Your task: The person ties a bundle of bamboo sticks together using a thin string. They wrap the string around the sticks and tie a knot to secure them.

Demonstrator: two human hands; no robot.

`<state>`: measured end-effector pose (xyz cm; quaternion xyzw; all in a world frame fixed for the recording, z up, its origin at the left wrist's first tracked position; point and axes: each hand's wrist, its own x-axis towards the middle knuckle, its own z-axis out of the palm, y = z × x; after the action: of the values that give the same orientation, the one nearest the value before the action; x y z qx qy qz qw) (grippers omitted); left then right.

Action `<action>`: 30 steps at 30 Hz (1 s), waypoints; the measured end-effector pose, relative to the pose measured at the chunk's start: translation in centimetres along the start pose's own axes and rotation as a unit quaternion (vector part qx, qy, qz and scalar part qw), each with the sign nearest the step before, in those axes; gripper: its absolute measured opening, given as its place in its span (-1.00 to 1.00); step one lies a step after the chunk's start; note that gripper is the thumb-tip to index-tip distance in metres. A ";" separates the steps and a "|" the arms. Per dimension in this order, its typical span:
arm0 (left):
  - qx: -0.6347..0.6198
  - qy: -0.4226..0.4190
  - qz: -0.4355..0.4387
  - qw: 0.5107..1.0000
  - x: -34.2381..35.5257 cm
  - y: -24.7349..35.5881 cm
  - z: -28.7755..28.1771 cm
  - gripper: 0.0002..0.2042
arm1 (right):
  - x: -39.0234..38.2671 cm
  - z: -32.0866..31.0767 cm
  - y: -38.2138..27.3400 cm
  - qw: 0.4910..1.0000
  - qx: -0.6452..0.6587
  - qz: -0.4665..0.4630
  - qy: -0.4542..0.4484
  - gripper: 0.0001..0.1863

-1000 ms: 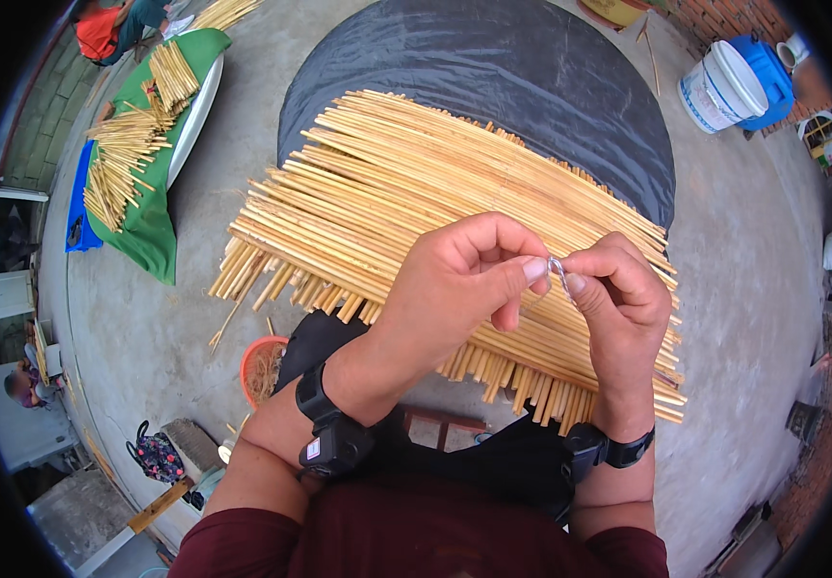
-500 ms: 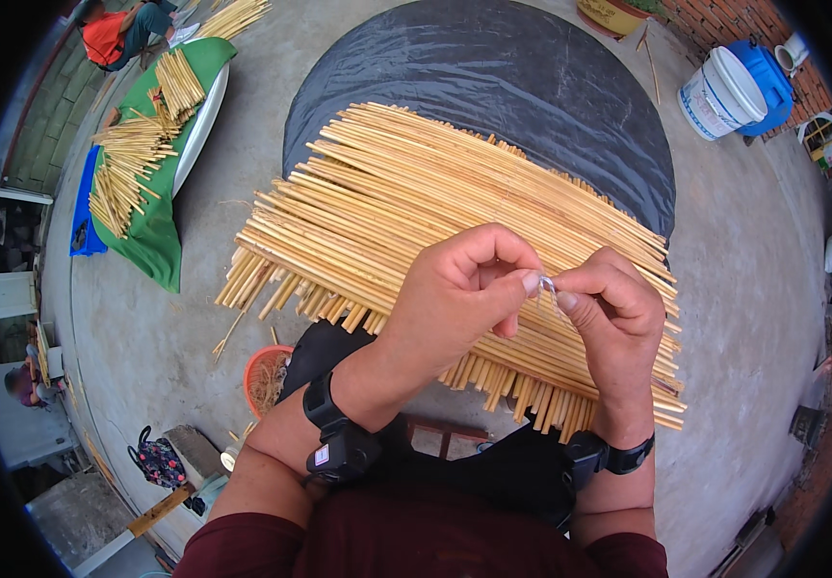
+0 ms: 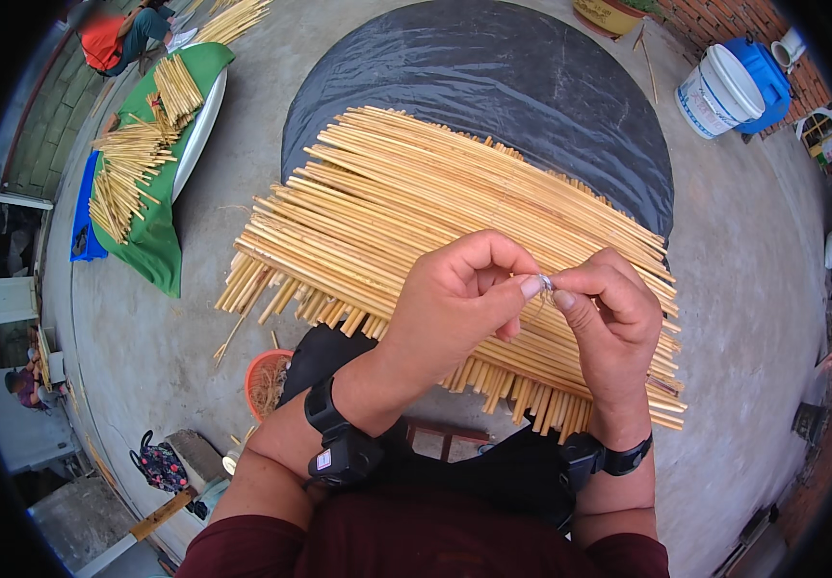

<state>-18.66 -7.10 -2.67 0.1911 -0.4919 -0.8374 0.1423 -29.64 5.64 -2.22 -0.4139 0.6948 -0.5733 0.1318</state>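
Note:
My left hand [image 3: 469,299] and my right hand [image 3: 620,323] meet above a broad layer of straw-yellow stalks [image 3: 435,207]. Thumb and forefinger of each are pinched together on a small silvery piece [image 3: 545,283], one end per hand. A few thin fibres seem to hang below it; the piece is too small to name. The stalks lie side by side on a round table under dark sheeting [image 3: 493,72], their near ends jutting over my lap. Neither hand appears to grip the stalks.
To my left, more stalks [image 3: 127,169] lie on a green cloth [image 3: 161,255]. An orange basket [image 3: 260,371] with fibres sits by my leg. White [image 3: 719,91] and blue [image 3: 772,91] buckets stand at the far right. A person in orange [image 3: 101,43] sits far left.
The small silvery piece no longer arches up as much between my fingertips. Both hands stay nearly in place, only a few pixels lower. The stalks lie as before.

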 end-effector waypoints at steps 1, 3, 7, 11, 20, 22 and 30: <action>0.001 0.000 -0.002 1.000 0.0 0.0 0.0 -0.94 | 0.0 0.0 0.0 1.000 -0.010 -0.005 -0.001 -0.88; 0.008 -0.001 -0.003 1.000 -0.1 0.1 -0.1 -0.94 | 0.0 0.0 -0.1 1.000 -0.020 -0.012 -0.004 -0.87; 0.012 -0.002 -0.001 1.000 -0.1 0.3 -0.1 -0.95 | 0.0 -0.1 -0.3 1.000 -0.018 -0.019 -0.006 -0.82; 0.012 -0.017 0.003 1.000 -0.1 0.3 -0.3 -0.95 | 0.1 -0.4 -0.3 0.999 -0.005 -0.031 -0.012 -0.79; -0.019 -0.062 0.014 0.998 -0.1 0.0 -0.7 -0.94 | 0.0 -0.6 0.1 0.999 0.032 -0.009 -0.016 -0.85; -0.025 -0.069 0.012 0.997 -0.1 0.0 -0.8 -0.93 | 0.0 -0.6 0.2 0.999 0.033 -0.010 -0.017 -0.84; -0.069 -0.091 0.006 0.993 0.0 -0.1 -0.9 -0.93 | -0.1 -0.7 0.5 0.999 0.042 -0.019 -0.017 -0.84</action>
<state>-18.20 -7.72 -3.19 0.1006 -0.4454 -0.8822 0.1149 -30.25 6.18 -2.54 -0.4309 0.6594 -0.5976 0.1496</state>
